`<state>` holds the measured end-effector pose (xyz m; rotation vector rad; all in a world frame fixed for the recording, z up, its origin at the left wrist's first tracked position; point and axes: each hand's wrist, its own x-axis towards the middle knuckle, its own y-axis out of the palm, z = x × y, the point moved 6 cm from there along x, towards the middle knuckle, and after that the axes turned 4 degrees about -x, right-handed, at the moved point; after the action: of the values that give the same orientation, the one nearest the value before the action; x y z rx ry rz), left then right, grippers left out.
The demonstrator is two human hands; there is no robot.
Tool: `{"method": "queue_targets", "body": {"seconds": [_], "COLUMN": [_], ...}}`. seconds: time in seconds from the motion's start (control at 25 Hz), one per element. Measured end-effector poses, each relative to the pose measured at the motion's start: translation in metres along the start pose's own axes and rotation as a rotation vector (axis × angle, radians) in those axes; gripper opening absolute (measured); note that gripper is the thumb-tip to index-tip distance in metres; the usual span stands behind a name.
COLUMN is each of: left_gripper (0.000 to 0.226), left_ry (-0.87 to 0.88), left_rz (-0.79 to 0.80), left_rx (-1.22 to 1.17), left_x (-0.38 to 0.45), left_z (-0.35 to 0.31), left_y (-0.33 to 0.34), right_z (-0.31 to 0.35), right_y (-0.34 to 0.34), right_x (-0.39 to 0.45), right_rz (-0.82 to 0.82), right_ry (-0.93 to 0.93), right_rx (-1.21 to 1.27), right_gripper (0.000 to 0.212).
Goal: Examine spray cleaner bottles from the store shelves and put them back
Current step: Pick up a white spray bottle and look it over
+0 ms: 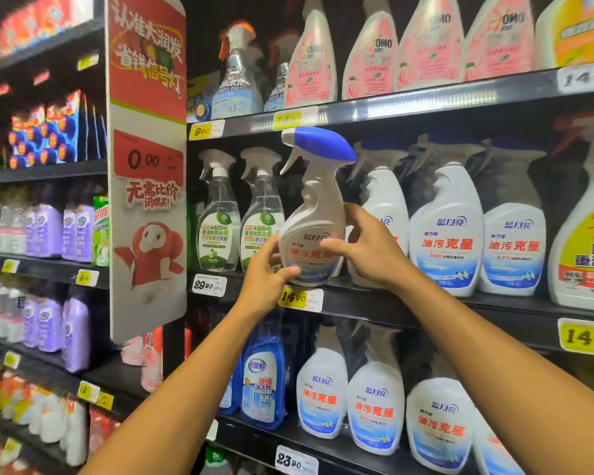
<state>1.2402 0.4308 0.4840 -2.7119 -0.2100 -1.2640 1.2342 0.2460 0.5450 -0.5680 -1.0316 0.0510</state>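
A white spray cleaner bottle (pixel 314 214) with a blue trigger head and red lettering is held upright at the front edge of the middle shelf (pixel 408 305). My left hand (pixel 266 274) grips its lower left side, thumb curled under the label. My right hand (pixel 364 246) wraps round its right side, thumb across the label. The nozzle points left. Whether its base touches the shelf is hidden by my hands. Matching white bottles (pixel 448 231) stand in a row just right of it.
Two clear bottles with green labels (pixel 220 217) stand left of the held bottle. Pink-labelled sprays (pixel 371 53) fill the upper shelf, more white bottles (pixel 374 402) and a blue one (pixel 263 378) the lower. A red and grey promotional sign (pixel 148 166) juts out on the left.
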Motion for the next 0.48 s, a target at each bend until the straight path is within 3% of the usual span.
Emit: {"method": "queue_targets", "body": {"seconds": [0.2, 0.36, 0.48], "left_gripper": [0.064, 0.038, 0.036], "left_ry": [-0.083, -0.094, -0.165], "left_rz": [-0.021, 0.049, 0.118], "left_rx": [-0.152, -0.190, -0.171], "left_x": [-0.013, -0.029, -0.043], "left_z": [-0.017, -0.034, -0.034], "left_y": [0.006, 0.021, 0.029], "right_z": [0.010, 0.012, 0.010], "right_y": [-0.010, -0.019, -0.023], "right_x": [-0.009, -0.021, -0.035], "right_rz": [-0.038, 0.000, 0.030], "right_ry": [0.012, 0.105, 0.132], "right_rx": [0.272, 0.541, 0.584], "right_gripper": [0.040, 0.027, 0.025]}}
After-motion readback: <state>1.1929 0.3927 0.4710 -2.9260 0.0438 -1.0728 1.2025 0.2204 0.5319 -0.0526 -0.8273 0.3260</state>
